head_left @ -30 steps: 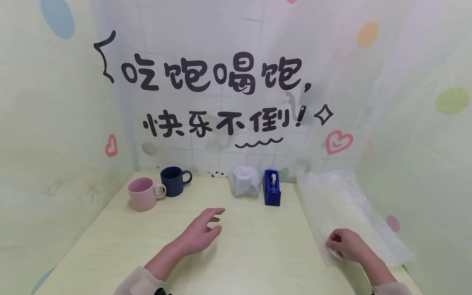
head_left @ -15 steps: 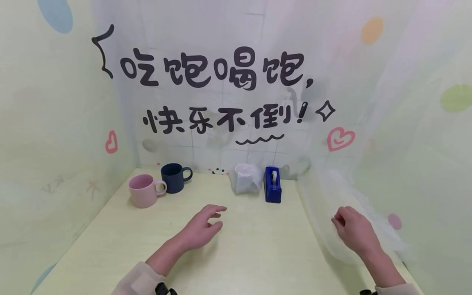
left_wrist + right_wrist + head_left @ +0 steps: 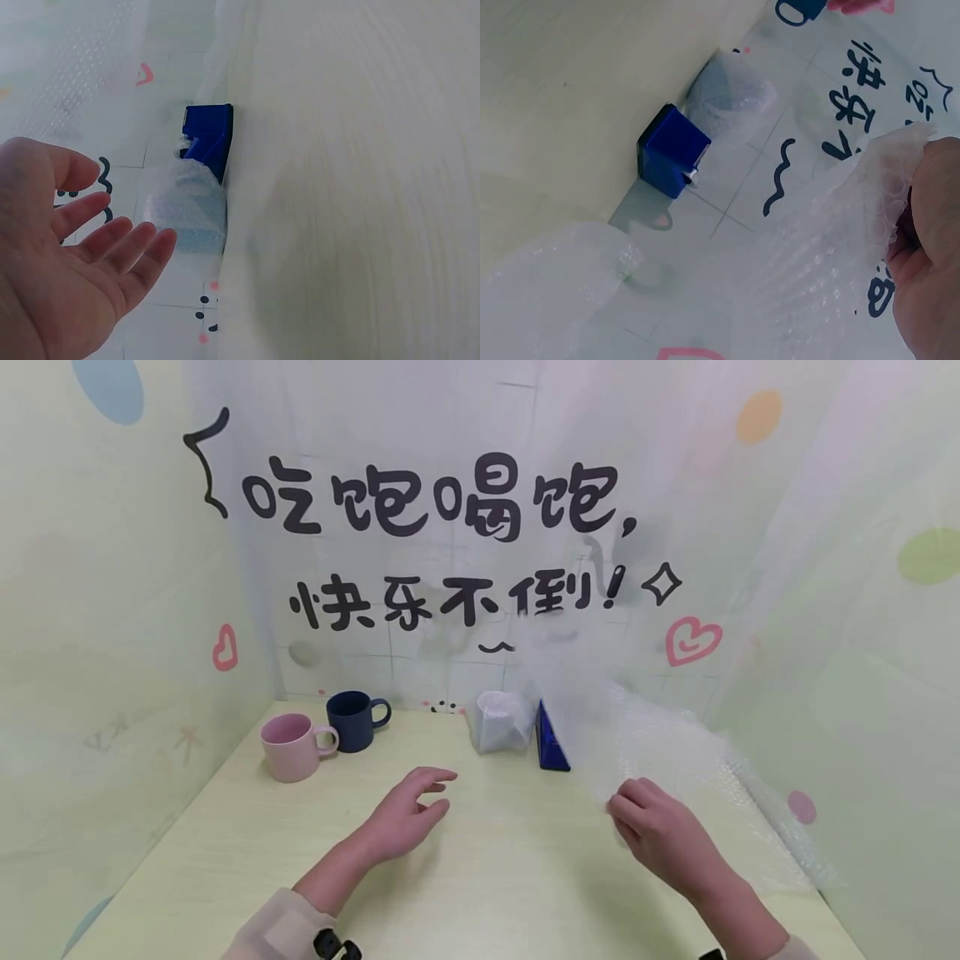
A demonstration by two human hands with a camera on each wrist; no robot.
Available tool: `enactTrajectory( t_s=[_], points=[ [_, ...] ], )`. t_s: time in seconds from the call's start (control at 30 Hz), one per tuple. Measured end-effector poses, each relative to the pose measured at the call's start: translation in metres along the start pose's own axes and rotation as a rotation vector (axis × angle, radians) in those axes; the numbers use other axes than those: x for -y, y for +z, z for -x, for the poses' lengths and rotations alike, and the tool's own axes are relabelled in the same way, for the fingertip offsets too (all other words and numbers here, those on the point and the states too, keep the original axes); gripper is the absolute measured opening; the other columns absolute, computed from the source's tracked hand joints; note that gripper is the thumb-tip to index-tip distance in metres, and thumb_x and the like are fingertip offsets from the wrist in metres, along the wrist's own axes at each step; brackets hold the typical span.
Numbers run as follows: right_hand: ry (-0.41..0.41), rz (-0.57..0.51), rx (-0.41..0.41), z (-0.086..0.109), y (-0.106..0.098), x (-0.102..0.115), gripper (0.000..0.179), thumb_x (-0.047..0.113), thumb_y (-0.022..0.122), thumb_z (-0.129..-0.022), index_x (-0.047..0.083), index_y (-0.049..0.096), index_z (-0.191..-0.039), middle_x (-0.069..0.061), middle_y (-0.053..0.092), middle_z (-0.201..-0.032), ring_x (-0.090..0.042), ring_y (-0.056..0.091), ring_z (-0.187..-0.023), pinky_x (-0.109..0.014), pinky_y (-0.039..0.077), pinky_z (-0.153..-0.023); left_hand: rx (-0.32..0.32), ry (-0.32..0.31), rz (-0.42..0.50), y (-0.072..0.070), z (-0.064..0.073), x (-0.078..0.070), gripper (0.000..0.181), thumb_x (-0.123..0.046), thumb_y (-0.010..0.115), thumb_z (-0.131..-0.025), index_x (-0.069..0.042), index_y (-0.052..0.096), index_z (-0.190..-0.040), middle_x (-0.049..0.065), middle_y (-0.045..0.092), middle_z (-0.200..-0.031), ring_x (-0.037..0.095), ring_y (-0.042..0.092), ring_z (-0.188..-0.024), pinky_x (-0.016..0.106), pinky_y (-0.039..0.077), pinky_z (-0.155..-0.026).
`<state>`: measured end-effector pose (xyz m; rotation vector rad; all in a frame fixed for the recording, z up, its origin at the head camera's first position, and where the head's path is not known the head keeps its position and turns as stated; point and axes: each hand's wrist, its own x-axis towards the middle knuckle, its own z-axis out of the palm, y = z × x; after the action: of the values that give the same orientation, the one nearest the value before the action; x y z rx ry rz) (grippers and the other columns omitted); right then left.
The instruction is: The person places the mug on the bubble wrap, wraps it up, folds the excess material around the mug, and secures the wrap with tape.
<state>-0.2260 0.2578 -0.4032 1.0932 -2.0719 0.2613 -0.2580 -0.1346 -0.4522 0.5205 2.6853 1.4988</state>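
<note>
My right hand [image 3: 663, 835] pinches an edge of a clear bubble wrap sheet [image 3: 675, 752], which lifts off the table at the right. In the right wrist view the held bubble wrap [image 3: 817, 247] bunches at the fingers. Part of the sheet passes in front of a blue tape dispenser [image 3: 552, 745]. My left hand [image 3: 405, 818] hovers over the middle of the table, holding nothing, its fingers loosely extended. Beyond it stands a bubble-wrapped, cup-shaped bundle [image 3: 501, 723], close beside the dispenser [image 3: 212, 135].
A pink mug [image 3: 290, 750] and a dark blue mug [image 3: 351, 722] stand at the back left of the pale table [image 3: 247, 852]. A printed curtain [image 3: 420, 435] with black lettering closes off the back and both sides.
My right hand has raised the bubble wrap's near edge and carried it left, so the sheet now partly covers the dispenser in the head view. My left hand has hardly moved.
</note>
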Motion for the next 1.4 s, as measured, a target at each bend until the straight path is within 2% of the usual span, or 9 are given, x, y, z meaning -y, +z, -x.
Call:
enactTrajectory(
  t_s=[0.33, 0.43, 0.53, 0.67, 0.83, 0.93, 1.0, 1.2, 1.4],
  points=[
    [-0.153, -0.127, 0.044, 0.012, 0.023, 0.012, 0.041, 0.02, 0.039, -0.12, 0.019, 0.067, -0.089, 0.009, 0.057, -0.089, -0.006, 0.052, -0.078, -0.013, 0.044, -0.066, -0.302, -0.142, 0.405, -0.041, -0.013, 0.013, 0.054, -0.037, 0.03, -0.122, -0.003, 0.048, -0.159, 0.022, 0.054, -0.159, 0.039, 0.058, -0.143, 0.028, 0.062, -0.095],
    [-0.177, -0.185, 0.1, 0.019, 0.031, 0.012, 0.031, 0.019, 0.054, -0.116, 0.021, 0.068, -0.088, 0.011, 0.058, -0.09, -0.005, 0.054, -0.081, -0.012, 0.046, -0.07, -0.339, -0.146, 0.37, -0.056, -0.014, 0.019, 0.05, -0.035, 0.036, -0.121, -0.004, 0.05, -0.158, 0.022, 0.055, -0.158, 0.039, 0.056, -0.145, 0.031, 0.06, -0.102],
    [-0.184, -0.227, 0.162, 0.025, 0.037, 0.013, 0.02, 0.013, 0.078, -0.1, 0.022, 0.067, -0.087, 0.012, 0.058, -0.091, -0.003, 0.055, -0.082, -0.011, 0.046, -0.072, -0.203, -0.09, 0.11, -0.065, -0.01, 0.026, 0.046, -0.033, 0.053, -0.117, -0.008, 0.057, -0.155, 0.02, 0.057, -0.16, 0.042, 0.053, -0.15, 0.05, 0.054, -0.118],
    [-0.164, -0.245, 0.244, 0.032, 0.043, 0.015, 0.031, 0.008, 0.094, -0.08, 0.023, 0.067, -0.086, 0.013, 0.058, -0.089, -0.001, 0.054, -0.082, -0.009, 0.046, -0.073, 0.122, 0.0, -0.249, -0.065, 0.0, 0.038, 0.071, -0.049, 0.076, -0.101, -0.011, 0.057, -0.158, 0.023, 0.049, -0.167, 0.051, 0.043, -0.156, 0.073, 0.035, -0.126],
    [0.074, -0.431, 0.541, 0.037, 0.04, 0.014, 0.02, 0.022, 0.091, -0.09, 0.023, 0.077, -0.103, 0.015, 0.068, -0.098, 0.004, 0.061, -0.088, -0.014, 0.053, -0.076, 0.389, -0.04, -0.434, -0.059, 0.013, 0.046, 0.108, -0.053, 0.096, -0.079, -0.005, 0.048, -0.164, 0.033, 0.035, -0.172, 0.058, 0.029, -0.161, 0.079, 0.015, -0.131],
    [0.368, -0.618, 0.735, 0.036, 0.039, 0.005, 0.03, 0.037, 0.081, -0.101, 0.018, 0.079, -0.124, 0.012, 0.075, -0.109, 0.002, 0.067, -0.095, -0.023, 0.059, -0.082, 0.416, -0.065, -0.475, -0.057, 0.015, 0.048, 0.113, -0.052, 0.098, -0.075, -0.005, 0.048, -0.164, 0.033, 0.032, -0.174, 0.058, 0.026, -0.162, 0.078, 0.012, -0.131],
    [0.46, -0.607, 0.762, 0.034, 0.042, -0.001, 0.04, 0.045, 0.076, -0.103, 0.016, 0.078, -0.13, 0.01, 0.075, -0.114, -0.002, 0.068, -0.1, -0.029, 0.061, -0.086, 0.417, -0.075, -0.481, -0.057, 0.014, 0.047, 0.114, -0.052, 0.099, -0.074, -0.006, 0.048, -0.164, 0.033, 0.031, -0.174, 0.059, 0.025, -0.162, 0.078, 0.012, -0.132],
    [0.366, -0.308, 0.703, 0.027, 0.059, -0.012, 0.056, 0.047, 0.08, -0.099, 0.013, 0.072, -0.143, -0.012, 0.066, -0.148, -0.036, 0.062, -0.138, -0.056, 0.055, -0.113, 0.438, -0.114, -0.479, -0.058, 0.009, 0.042, 0.112, -0.046, 0.1, -0.074, -0.009, 0.048, -0.165, 0.03, 0.028, -0.177, 0.057, 0.021, -0.165, 0.079, 0.017, -0.13],
    [0.501, -0.455, 0.897, 0.021, 0.07, -0.015, 0.084, 0.047, 0.082, -0.096, 0.011, 0.05, -0.165, -0.026, 0.034, -0.176, -0.052, 0.036, -0.161, -0.07, 0.036, -0.127, 0.464, -0.151, -0.466, -0.059, 0.005, 0.043, 0.112, -0.043, 0.1, -0.075, -0.011, 0.045, -0.167, 0.029, 0.024, -0.179, 0.055, 0.02, -0.166, 0.08, 0.021, -0.128]
  ],
)
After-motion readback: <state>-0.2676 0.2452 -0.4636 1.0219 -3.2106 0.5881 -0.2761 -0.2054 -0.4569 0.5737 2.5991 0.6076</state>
